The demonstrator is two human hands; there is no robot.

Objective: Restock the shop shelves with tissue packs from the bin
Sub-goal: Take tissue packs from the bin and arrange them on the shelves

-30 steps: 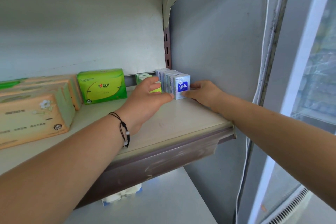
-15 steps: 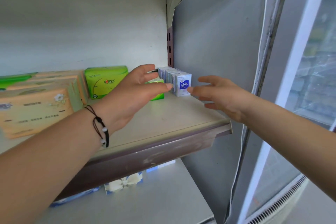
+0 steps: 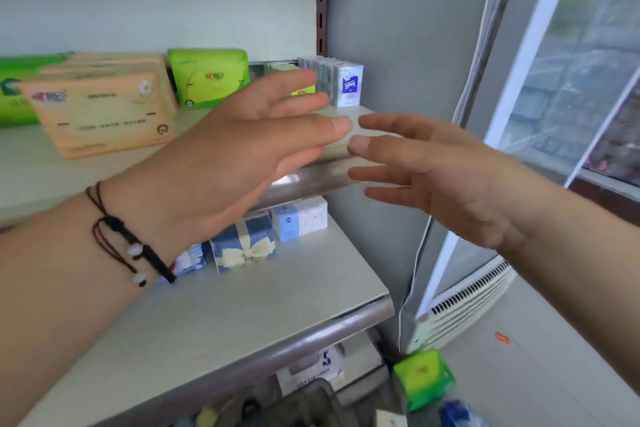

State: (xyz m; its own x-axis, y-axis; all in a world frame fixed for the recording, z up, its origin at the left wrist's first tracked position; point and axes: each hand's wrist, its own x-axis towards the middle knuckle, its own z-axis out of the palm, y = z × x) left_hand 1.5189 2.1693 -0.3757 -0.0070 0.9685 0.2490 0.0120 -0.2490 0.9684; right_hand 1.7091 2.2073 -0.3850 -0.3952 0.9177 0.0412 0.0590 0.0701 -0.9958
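On the upper shelf (image 3: 104, 170), far left, lie orange tissue boxes (image 3: 100, 111) with a green tissue pack (image 3: 207, 76) just beside them. The left hand (image 3: 235, 156), a dark cord bracelet (image 3: 128, 239) on its wrist, hangs in front of the shelf edge with fingers straight and spread, holding nothing. Behind it, a row of small white-and-blue tissue packs (image 3: 348, 85) stands upright in the shelf's right corner against the side wall. The right hand (image 3: 440, 177) is likewise empty, fingers relaxed. Blue packs (image 3: 242, 246) sit on the lower shelf (image 3: 277, 291).
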